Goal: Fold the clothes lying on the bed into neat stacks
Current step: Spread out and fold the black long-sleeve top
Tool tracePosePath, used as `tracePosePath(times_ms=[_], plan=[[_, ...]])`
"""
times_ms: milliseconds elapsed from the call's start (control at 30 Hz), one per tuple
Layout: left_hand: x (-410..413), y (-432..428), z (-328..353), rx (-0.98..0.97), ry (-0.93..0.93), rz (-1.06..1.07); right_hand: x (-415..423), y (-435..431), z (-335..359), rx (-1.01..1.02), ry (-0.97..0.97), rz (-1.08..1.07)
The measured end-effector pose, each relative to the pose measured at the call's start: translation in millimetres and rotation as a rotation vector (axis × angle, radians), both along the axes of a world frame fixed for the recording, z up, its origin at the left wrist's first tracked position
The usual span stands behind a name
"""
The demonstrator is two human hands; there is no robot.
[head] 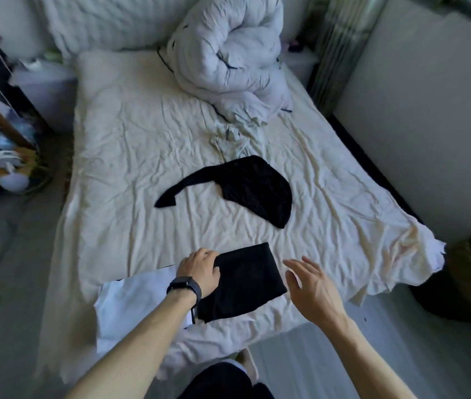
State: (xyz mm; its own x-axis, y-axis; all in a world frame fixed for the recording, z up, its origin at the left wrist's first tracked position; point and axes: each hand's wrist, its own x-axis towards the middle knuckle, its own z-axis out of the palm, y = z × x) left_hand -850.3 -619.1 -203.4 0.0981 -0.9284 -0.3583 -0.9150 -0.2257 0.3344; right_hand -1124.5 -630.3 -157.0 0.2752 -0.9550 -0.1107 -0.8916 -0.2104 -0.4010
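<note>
**One dark piece folded, at least one left to do**

At the near edge of the bed with its creased cream sheet (127, 168) lies a black fabric garment folded into a flat rectangle (246, 280); it looks close to finished. The left hand (198, 267), with a black wristband (185, 286), sits on the rectangle's left edge with fingers curled over it, apparently gripping the cloth; the right hand (312, 286) hovers just beside the right edge, fingers spread wide and holding nothing. Touching the folded piece on its left is a flat white cloth garment (130, 306), partly under the left forearm; it seems already folded, though its far side hangs over the mattress edge. Still undone is the loose black long-sleeved garment (246, 185) in the middle of the bed, one sleeve trailing left. A pale crumpled bit of cloth (228, 139) lies beyond it, below the rolled white duvet (228, 59); I cannot tell whether it is clothing or bedding. By my reckoning the task is past halfway.
</note>
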Motion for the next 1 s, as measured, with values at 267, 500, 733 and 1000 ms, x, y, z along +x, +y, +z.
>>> tracePosePath(times_ms=[267, 500, 733, 1000], plan=[[46, 89, 93, -0.207, -0.087, -0.082, 20, 112, 77, -0.287, -0.064, -0.032], [128, 143, 208, -0.412, -0.210, -0.133, 94, 160, 165, -0.449, -0.069, 0.014], [248, 195, 284, -0.636, -0.225, -0.034, 210, 192, 222, -0.581, -0.137, 0.049], [434, 245, 307, -0.673, -0.262, -0.043, 395, 220, 210, -0.639, -0.195, 0.066]])
